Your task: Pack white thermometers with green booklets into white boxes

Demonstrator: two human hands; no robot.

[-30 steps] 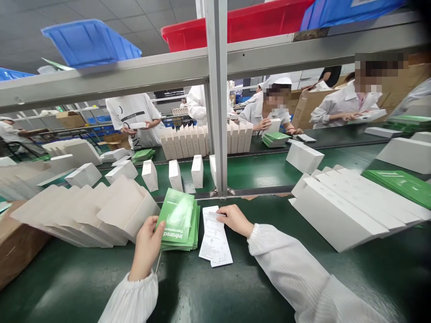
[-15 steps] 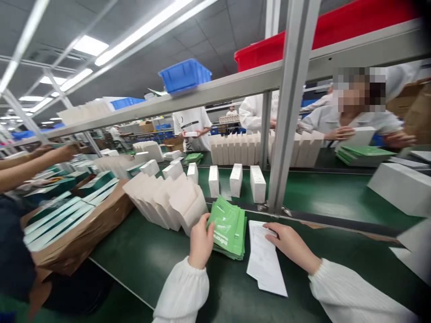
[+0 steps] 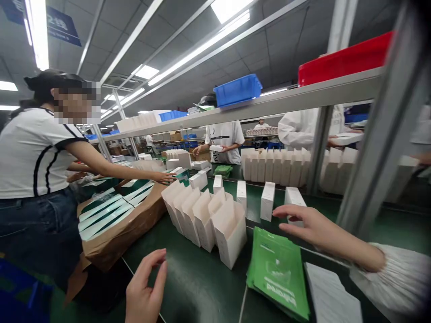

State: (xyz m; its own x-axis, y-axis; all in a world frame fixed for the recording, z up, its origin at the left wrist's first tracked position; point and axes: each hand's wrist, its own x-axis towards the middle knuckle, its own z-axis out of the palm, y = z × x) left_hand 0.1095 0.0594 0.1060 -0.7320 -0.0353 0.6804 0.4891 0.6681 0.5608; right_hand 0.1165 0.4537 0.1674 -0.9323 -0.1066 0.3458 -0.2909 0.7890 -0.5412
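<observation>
While the left hand (image 3: 144, 291) hangs empty, fingers loosely apart, the right hand (image 3: 308, 226) stretches open-fingered toward the upright white box (image 3: 293, 199) just beyond its fingertips.

Long ceiling light strips (image 3: 215, 38) flood the hall with bright, even white light, blown out to glare at the top left. The dark green surface (image 3: 202, 287) shows a soft sheen and only faint shadows. Wide-angle distortion bends the edges; the metal post (image 3: 384, 130) and right sleeve (image 3: 400, 278) smear with blur.
</observation>
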